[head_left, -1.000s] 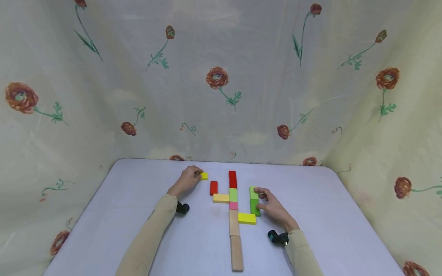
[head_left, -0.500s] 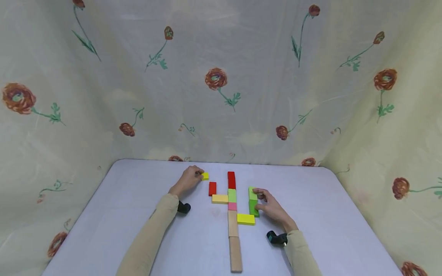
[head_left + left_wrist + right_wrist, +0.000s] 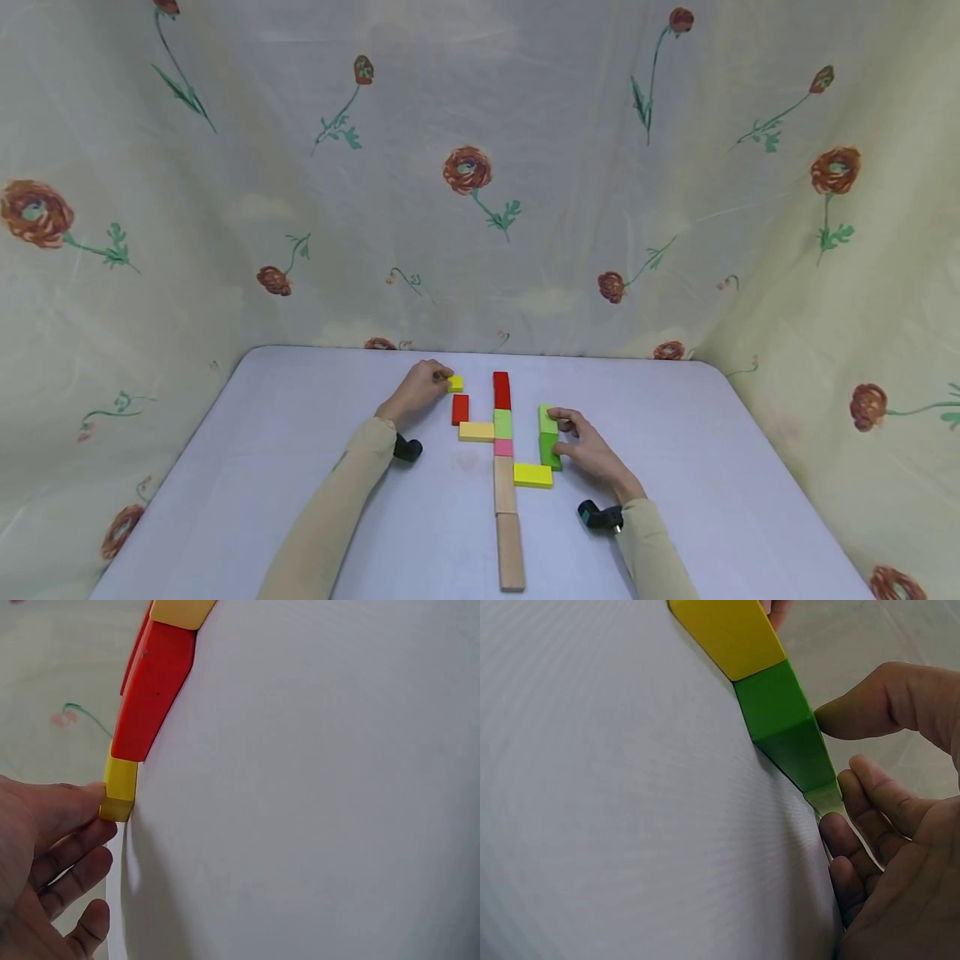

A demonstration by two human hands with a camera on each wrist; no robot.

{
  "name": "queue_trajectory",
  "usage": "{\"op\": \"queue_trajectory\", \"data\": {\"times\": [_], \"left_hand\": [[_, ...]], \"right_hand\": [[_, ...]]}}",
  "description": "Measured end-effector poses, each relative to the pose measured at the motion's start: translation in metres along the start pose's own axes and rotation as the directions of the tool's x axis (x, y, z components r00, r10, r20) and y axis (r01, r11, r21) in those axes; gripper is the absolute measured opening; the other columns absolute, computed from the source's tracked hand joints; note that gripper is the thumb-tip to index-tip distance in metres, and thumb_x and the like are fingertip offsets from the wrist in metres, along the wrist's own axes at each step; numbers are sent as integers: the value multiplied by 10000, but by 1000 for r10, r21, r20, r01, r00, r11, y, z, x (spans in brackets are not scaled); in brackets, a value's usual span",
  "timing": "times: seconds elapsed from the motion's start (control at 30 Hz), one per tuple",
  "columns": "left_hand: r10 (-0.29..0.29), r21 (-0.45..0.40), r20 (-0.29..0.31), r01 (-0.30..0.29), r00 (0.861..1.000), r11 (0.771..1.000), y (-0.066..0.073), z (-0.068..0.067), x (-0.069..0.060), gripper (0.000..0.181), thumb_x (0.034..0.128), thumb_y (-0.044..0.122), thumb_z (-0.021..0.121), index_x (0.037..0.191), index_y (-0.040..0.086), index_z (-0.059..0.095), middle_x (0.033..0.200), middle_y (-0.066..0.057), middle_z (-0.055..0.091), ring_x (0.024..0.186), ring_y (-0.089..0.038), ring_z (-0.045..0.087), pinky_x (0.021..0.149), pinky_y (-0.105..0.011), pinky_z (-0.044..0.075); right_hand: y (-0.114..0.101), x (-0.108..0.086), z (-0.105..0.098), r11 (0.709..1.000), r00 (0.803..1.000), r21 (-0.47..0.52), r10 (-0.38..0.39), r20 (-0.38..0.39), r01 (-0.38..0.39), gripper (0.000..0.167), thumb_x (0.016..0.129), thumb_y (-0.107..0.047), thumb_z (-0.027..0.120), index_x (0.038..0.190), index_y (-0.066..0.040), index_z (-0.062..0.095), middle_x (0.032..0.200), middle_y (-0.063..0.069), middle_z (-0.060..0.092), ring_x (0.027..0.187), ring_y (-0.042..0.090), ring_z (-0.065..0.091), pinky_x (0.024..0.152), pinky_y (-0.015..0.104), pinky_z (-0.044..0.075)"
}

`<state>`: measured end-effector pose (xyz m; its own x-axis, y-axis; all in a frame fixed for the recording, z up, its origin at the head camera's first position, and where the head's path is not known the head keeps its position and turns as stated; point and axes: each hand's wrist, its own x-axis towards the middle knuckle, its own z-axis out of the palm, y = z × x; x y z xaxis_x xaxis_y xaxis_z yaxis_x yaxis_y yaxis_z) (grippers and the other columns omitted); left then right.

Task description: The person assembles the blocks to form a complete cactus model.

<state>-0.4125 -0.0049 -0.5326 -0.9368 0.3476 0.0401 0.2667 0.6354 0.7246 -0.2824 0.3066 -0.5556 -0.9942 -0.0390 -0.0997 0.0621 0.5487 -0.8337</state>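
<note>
My left hand point(image 3: 417, 392) pinches a small yellow block point(image 3: 455, 384) near the table's far side. In the left wrist view its thumb lies against the yellow block point(image 3: 120, 780), which lines up with the end of a red block point(image 3: 156, 690). My right hand point(image 3: 592, 450) rests its fingertips along the right side of two green blocks set end to end. The index finger is at the light green block point(image 3: 548, 417). The thumb touches the dark green block point(image 3: 549, 450), as the right wrist view also shows. A yellow block point(image 3: 533, 476) lies by its near end.
A central line runs away from me: two plain wooden blocks point(image 3: 510, 550), a pink block point(image 3: 503, 447), a light green block point(image 3: 502, 423) and red at the far end point(image 3: 502, 390). A pale yellow block point(image 3: 477, 432) branches left. A flowered cloth point(image 3: 480, 250) hangs behind the table.
My left hand has moved slightly right with the small yellow block, closer to the red block's far end. The right hand keeps its place at the green blocks.
</note>
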Motion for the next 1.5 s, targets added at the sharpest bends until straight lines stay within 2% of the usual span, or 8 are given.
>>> {"op": "queue_trajectory", "data": {"times": [0.5,1.03,1.33,1.5], "left_hand": [[-14,-30,49,15,999,999,-1,5,3,245,906,86,638,1144,95,697,1135,-39,637,1027,-205,538,927,-361,492],[-14,-30,64,16,998,999,-4,5,2,215,914,121,640,1120,121,703,1055,-18,627,948,-190,538,849,-311,515],[-43,-39,64,45,997,998,-5,4,-2,214,918,132,641,1124,131,699,1035,-15,623,968,-193,540,862,-316,523],[-26,-41,77,29,997,999,-7,4,-1,219,927,137,634,1139,127,690,1028,-18,626,949,-185,545,859,-310,521]], "right_hand": [[-1,1,2,1000,1000,10,10,-4,-10,609,819,-75,651,1385,-163,446,1392,66,471,1234,282,407,1068,545,322],[-2,2,3,1000,1000,23,-1,2,1,610,819,-62,645,1387,-158,444,1403,60,472,1243,282,403,1081,551,305],[-2,2,3,1000,1000,25,-13,11,13,609,814,-57,655,1382,-141,451,1403,83,473,1233,292,406,1071,557,308],[-1,3,2,999,1000,36,-9,20,8,608,817,-71,654,1384,-155,451,1402,72,477,1235,286,409,1072,545,312]]}}
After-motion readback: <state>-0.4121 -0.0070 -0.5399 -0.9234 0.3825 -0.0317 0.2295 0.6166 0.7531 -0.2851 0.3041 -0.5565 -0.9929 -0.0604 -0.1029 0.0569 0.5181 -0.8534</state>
